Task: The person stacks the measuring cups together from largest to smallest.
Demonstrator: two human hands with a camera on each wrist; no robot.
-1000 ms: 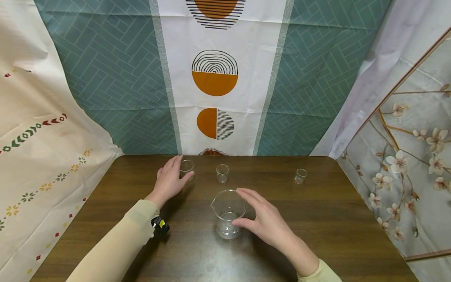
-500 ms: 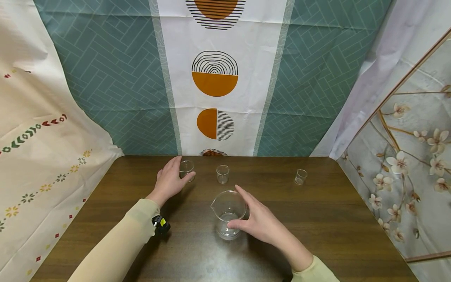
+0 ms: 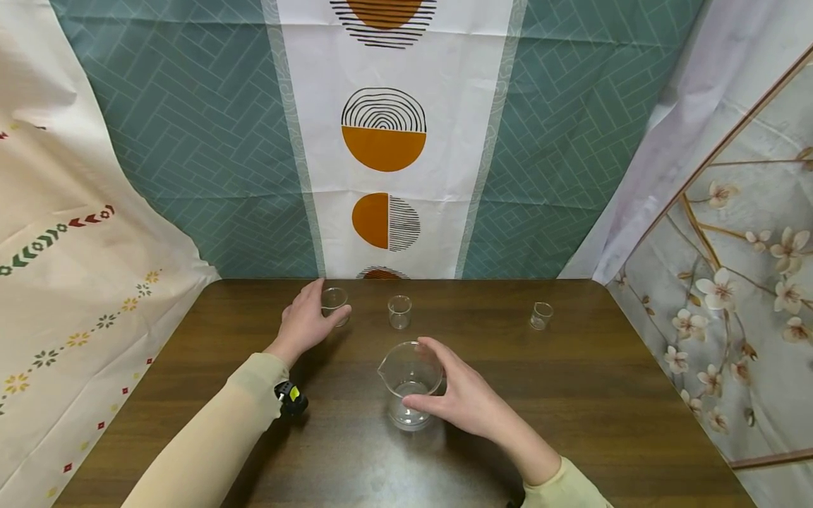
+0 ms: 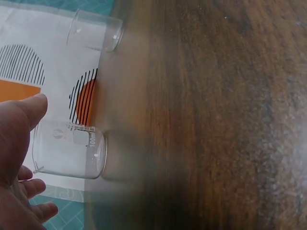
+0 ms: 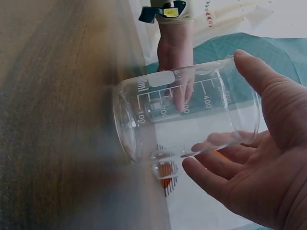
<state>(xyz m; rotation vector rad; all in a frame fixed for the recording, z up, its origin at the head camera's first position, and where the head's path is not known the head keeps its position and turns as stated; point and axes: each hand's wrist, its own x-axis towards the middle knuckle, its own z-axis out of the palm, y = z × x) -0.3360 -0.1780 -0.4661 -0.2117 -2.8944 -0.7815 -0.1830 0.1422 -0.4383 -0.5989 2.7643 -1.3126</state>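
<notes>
Pale yellow sleeves (image 3: 206, 434) lead down to two bare hands; the right hand (image 3: 466, 396) curves around the right side of a large glass beaker (image 3: 403, 372), thumb over its near side and fingers reaching to the far rim, though whether it grips the glass I cannot tell; the left hand (image 3: 303, 321) is farther off and to the left, its fingers loosely spread beside a 100 ml beaker (image 4: 69, 153), with the thumb apart from the glass and nothing held.

The large beaker stands upright near the middle of the tabletop (image 3: 591, 402), its spout turned left; white graduations including 100 and 400 show on its wall. A black strapped device (image 3: 290, 397) with a yellow patch sits at the left wrist. Beyond the large beaker stands a small beaker (image 3: 399, 312), upright, to the right of the 100 ml one; a smaller beaker (image 3: 541, 316) stands well apart, on the far right.

Behind the far edge hangs a teal and white cloth (image 3: 447, 141) with orange and black-lined rounds; cream fabric (image 3: 57, 296) with small flower motifs drapes the left side; a blossom-printed fabric (image 3: 749, 339) closes in the right.
</notes>
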